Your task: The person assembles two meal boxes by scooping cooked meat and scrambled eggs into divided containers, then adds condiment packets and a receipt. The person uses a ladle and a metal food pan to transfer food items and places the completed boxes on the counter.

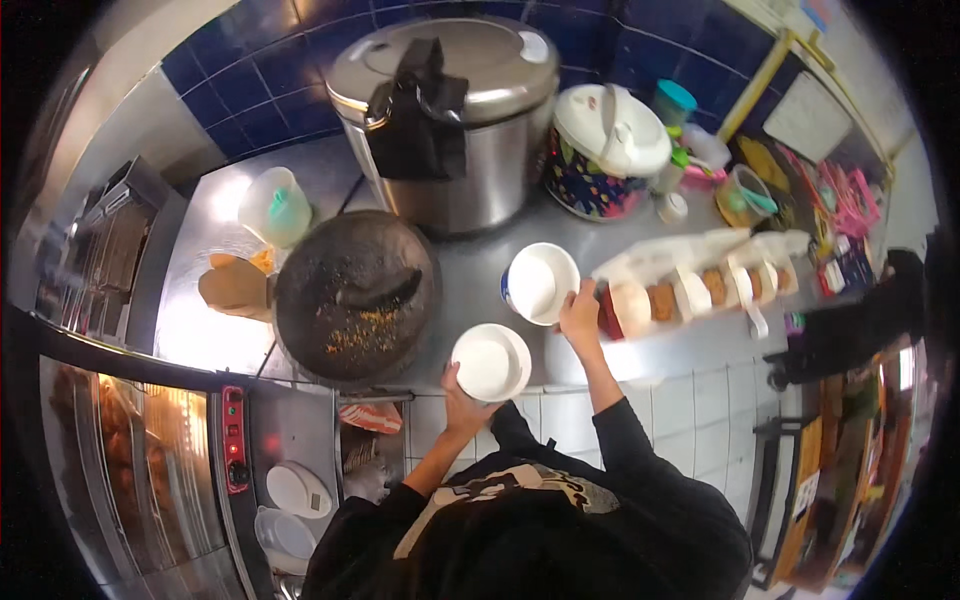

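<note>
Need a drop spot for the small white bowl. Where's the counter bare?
Bare steel lies between the big cooker and the white bowl under the right hand, and at far left beside the plastic jug. Crowded: the stone mortar fills the centre and the condiment tray the right. The left hand holds the small bowl at the counter edge.

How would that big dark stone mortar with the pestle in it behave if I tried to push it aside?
The stone mortar is thick-walled and wide, so it is probably very heavy and would grind across the steel counter rather than slide. Tipping looks unlikely given its broad, low shape. The pestle lies loose inside and may roll or shift. The left hand holds a white bowl.
</note>
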Tool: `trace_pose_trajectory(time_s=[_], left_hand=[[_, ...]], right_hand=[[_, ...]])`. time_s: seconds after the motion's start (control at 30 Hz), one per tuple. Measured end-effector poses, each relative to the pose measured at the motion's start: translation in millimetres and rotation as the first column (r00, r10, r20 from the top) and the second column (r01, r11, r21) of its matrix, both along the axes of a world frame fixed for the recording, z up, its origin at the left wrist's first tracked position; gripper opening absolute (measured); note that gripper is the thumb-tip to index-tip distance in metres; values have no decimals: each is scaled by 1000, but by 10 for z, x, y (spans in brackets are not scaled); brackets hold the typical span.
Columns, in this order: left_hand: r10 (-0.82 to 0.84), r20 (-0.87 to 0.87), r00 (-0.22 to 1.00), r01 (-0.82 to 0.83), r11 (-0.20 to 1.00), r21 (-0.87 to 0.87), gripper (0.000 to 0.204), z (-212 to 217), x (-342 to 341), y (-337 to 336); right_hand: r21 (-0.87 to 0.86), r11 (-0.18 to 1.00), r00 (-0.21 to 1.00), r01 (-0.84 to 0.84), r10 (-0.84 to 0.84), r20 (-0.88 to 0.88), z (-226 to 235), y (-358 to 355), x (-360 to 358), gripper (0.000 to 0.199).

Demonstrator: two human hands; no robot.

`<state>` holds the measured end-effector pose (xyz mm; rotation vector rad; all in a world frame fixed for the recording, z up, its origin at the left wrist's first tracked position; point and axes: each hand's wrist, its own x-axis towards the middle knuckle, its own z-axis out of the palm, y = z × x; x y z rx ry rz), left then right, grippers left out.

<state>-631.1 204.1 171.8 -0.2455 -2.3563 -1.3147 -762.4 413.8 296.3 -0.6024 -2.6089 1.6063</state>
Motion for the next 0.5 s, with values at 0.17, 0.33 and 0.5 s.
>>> trace_pose_trajectory(time_s=[0.17,0.33,0.5], left_hand=[[-51,265,963,68,996,-55,124,421,-397,11],[-413,542,732,407,903,138,87,1434,-589,-463],[-444,457,771,374,896,239,39,2291,-1197,-868]], right_hand=[[443,831,884,-337,441,-154,936,-88,-830,28],[-6,903,535,-429,249,-807,2378,-983,-1695,38],[-235,702,629,-672,374,-682,2433,-1441,-2118,43]])
